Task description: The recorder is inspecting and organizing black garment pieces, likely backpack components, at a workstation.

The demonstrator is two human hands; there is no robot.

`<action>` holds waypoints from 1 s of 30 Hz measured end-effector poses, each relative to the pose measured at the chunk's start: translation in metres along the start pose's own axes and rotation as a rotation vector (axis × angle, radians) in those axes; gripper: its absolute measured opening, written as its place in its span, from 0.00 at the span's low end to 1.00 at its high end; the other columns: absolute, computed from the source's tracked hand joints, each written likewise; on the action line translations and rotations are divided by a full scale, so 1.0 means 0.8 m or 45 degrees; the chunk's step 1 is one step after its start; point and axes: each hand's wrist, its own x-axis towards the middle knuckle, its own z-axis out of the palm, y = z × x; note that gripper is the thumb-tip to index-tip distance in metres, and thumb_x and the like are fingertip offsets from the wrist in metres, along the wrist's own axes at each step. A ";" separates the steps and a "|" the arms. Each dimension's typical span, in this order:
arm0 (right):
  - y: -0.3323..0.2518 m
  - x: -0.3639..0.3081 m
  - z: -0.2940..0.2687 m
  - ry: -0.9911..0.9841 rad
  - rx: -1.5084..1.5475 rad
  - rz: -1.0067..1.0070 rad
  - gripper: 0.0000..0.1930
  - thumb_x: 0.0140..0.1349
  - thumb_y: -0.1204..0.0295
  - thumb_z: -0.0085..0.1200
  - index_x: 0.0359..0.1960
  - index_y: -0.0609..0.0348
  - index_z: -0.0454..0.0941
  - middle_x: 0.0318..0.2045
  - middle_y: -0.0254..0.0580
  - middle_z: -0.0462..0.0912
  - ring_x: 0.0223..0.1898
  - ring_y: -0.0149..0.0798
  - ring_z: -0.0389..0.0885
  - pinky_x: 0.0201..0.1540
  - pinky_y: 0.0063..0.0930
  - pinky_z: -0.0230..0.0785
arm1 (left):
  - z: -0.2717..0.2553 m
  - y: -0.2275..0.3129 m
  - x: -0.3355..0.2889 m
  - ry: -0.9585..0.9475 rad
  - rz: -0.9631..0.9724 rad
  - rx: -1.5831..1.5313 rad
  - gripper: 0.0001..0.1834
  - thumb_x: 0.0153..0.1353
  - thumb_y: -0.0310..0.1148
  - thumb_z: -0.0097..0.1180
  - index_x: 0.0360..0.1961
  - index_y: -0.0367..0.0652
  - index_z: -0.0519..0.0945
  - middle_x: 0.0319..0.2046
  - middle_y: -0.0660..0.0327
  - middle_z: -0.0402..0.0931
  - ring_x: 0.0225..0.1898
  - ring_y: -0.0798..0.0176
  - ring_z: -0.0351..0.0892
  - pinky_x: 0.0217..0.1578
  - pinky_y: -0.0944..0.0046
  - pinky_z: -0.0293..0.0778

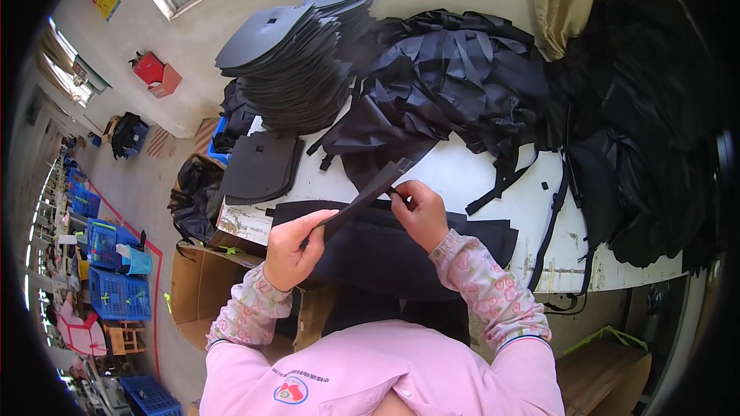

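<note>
My left hand is closed round the lower end of a stiff black panel, seen nearly edge-on and slanting up to the right. Close to the panel's right edge, my right hand has its thumb and forefinger pinched together. A small dark bit shows at those fingertips; whether it is part of the panel I cannot tell. Below both hands, black flat pieces lie over the front edge of the white table and hang toward my lap.
A tall stack of dark grey panels stands at the back left, with a lower stack before it. Heaped black fabric covers the table's back; more black cloth and straps hang at right. A cardboard box stands lower left.
</note>
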 end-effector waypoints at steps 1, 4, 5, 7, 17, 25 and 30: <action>-0.006 -0.004 -0.002 0.024 -0.044 -0.096 0.07 0.58 0.70 0.60 0.31 0.62 0.80 0.27 0.43 0.81 0.23 0.39 0.79 0.28 0.31 0.71 | 0.001 -0.001 0.000 0.000 0.000 0.002 0.16 0.60 0.17 0.51 0.49 0.35 0.81 0.31 0.52 0.83 0.26 0.60 0.82 0.31 0.67 0.76; -0.011 -0.005 -0.006 0.049 -0.039 -0.147 0.06 0.57 0.71 0.61 0.31 0.61 0.81 0.27 0.43 0.81 0.23 0.40 0.80 0.28 0.31 0.72 | 0.001 -0.005 0.002 -0.044 0.053 0.009 0.17 0.58 0.16 0.51 0.49 0.35 0.81 0.30 0.52 0.82 0.26 0.59 0.82 0.30 0.66 0.75; -0.011 -0.005 -0.008 0.049 0.008 -0.100 0.06 0.56 0.71 0.61 0.31 0.60 0.81 0.27 0.43 0.81 0.22 0.42 0.80 0.28 0.31 0.72 | 0.000 -0.007 0.003 -0.097 0.084 0.036 0.18 0.57 0.15 0.51 0.48 0.36 0.81 0.29 0.52 0.81 0.26 0.58 0.81 0.30 0.66 0.75; -0.002 -0.002 -0.014 0.078 -0.043 -0.139 0.06 0.56 0.71 0.61 0.32 0.59 0.81 0.28 0.43 0.81 0.22 0.42 0.80 0.28 0.31 0.72 | 0.001 -0.007 0.003 -0.152 0.117 0.062 0.18 0.56 0.15 0.52 0.48 0.36 0.81 0.29 0.52 0.81 0.25 0.57 0.81 0.30 0.66 0.75; 0.022 -0.008 -0.014 -0.217 0.552 -0.065 0.06 0.59 0.75 0.61 0.38 0.60 0.83 0.31 0.35 0.78 0.27 0.29 0.76 0.31 0.22 0.68 | 0.007 -0.018 0.016 -0.859 0.384 -0.338 0.22 0.57 0.29 0.66 0.54 0.40 0.79 0.48 0.53 0.78 0.42 0.57 0.79 0.44 0.64 0.76; 0.026 -0.013 -0.035 -0.879 0.993 0.360 0.15 0.72 0.63 0.51 0.50 0.61 0.78 0.45 0.37 0.78 0.49 0.32 0.77 0.54 0.28 0.71 | 0.118 -0.065 0.006 -0.072 -0.044 -0.221 0.12 0.55 0.24 0.65 0.41 0.38 0.80 0.37 0.58 0.77 0.30 0.61 0.78 0.36 0.65 0.75; -0.037 -0.004 -0.088 -1.153 0.727 0.697 0.20 0.67 0.62 0.58 0.56 0.58 0.74 0.49 0.36 0.78 0.53 0.31 0.75 0.56 0.32 0.71 | 0.128 -0.059 0.032 -0.065 0.360 0.267 0.09 0.51 0.20 0.63 0.34 0.38 0.78 0.36 0.57 0.79 0.31 0.55 0.80 0.31 0.62 0.76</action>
